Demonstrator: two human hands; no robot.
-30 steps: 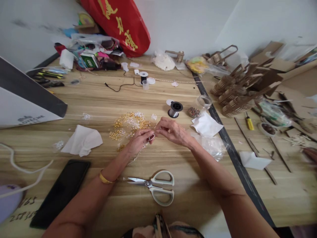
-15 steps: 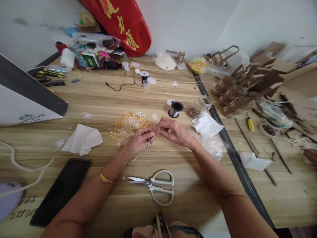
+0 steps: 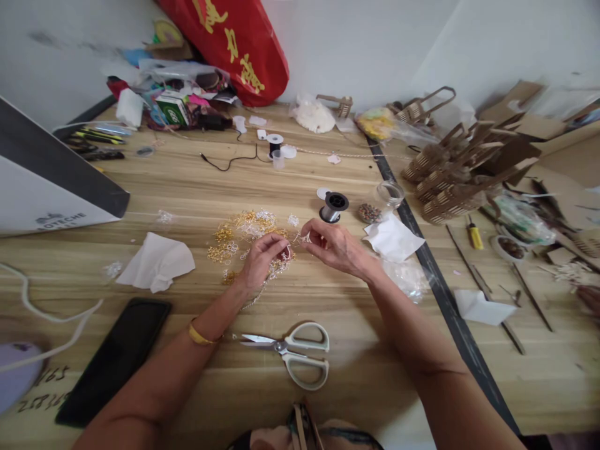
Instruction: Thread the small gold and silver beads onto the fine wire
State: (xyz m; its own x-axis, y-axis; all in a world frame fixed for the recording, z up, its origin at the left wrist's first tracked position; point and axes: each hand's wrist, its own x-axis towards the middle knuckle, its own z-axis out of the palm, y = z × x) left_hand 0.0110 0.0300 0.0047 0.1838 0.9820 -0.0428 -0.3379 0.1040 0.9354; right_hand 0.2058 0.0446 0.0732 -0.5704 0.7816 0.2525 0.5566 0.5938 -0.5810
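My left hand (image 3: 263, 257) is closed on a beaded strand (image 3: 277, 269), which hangs below the fingers and trails over the wooden table. A short gap separates it from my right hand (image 3: 334, 249), whose thumb and forefinger pinch a small silvery piece (image 3: 304, 238). Gold and silver beads and rings (image 3: 234, 234) lie in a loose pile just beyond my left hand. Scissors (image 3: 281, 346) with pale handles lie below both hands, blades pointing left. A spool of wire (image 3: 334, 206) stands behind my right hand.
On the left are a white cloth (image 3: 157, 262), a black phone-like slab (image 3: 115, 362) and a white box (image 3: 56, 181). At right lie a jar (image 3: 389, 195), crumpled paper (image 3: 394, 237), plastic bags and small woven baskets (image 3: 440, 187). Part of another person's hand shows at the right edge.
My hands, earlier touching at the fingertips, have moved apart. The silvery piece now shows at my right fingertips, and more of the strand is visible under my left hand.
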